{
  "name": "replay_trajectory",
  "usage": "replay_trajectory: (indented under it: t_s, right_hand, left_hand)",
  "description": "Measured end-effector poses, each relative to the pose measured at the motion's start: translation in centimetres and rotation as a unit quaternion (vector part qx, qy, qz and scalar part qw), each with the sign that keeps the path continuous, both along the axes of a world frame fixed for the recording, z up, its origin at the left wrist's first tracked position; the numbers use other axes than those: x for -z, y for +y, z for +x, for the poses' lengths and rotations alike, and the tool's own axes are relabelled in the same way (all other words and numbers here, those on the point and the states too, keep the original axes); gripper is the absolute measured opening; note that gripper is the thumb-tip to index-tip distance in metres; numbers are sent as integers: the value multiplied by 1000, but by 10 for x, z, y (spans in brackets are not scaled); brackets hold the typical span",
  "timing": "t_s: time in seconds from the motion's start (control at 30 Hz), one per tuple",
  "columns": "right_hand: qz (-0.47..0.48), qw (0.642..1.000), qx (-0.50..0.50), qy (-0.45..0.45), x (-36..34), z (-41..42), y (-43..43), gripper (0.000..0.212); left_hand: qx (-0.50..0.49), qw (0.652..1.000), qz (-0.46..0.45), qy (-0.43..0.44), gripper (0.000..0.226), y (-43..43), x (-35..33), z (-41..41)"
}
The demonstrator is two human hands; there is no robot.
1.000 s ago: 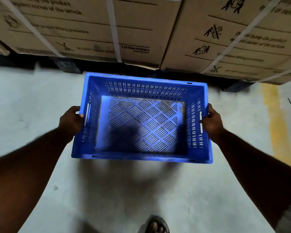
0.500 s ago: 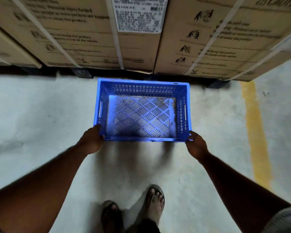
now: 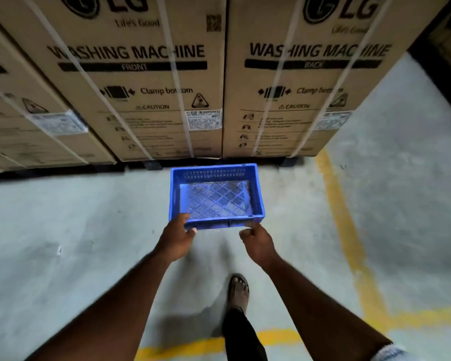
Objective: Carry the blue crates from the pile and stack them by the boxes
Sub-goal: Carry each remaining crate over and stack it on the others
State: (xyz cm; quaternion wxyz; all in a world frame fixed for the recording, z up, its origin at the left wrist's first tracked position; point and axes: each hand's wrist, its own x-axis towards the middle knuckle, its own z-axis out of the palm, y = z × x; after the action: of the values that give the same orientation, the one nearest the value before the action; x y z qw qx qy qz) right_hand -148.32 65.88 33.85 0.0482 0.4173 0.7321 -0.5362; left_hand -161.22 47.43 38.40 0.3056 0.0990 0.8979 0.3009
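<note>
Fingers (image 3: 181, 220) of our left hand (image 3: 177, 239) curl over the near-left corner of the blue crate (image 3: 216, 201), thumb below the rim, so we read that hand as gripping it. Our right hand (image 3: 258, 244) has its fingers bent just at the near wall toward the right corner, and through the blur we cannot tell whether they grasp the rim or only touch it. From the head view, the only one we have, the crate lies directly ahead of both sets of fingertips, away from our body. Its long axis runs left to right across them, parallel to the fronts of the washing-machine boxes (image 3: 146, 82) beyond. Its far wall sits just beside the foot of those boxes, and it looks to rest on the grey floor (image 3: 63, 230), with nothing in it. Both hands are about equally near, one toward each end of the near side. We judge the coming move to be letting go and drawing the hands straight back toward ourselves.
</note>
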Motion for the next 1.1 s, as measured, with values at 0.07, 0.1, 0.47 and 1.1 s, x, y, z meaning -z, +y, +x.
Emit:
replay_trajectory:
  t_s: [0.07, 0.1, 0.47, 1.1]
  right_hand:
    - [-3, 1000, 18, 20, -35, 39, -35, 22]
    - [4, 999, 26, 27, -51, 62, -52, 20]
    - [-37, 985, 168, 16, -141, 301, -228, 17]
    - [61, 948, 301, -82, -174, 793, -445, 31]
  left_hand:
    - [6, 1000, 20, -2, 45, -25, -33, 36]
    - [14, 999, 32, 0, 44, -38, -47, 56]
    - [117, 990, 65, -49, 42, -166, -134, 281]
    - [516, 854, 13, -59, 23, -264, -125, 736]
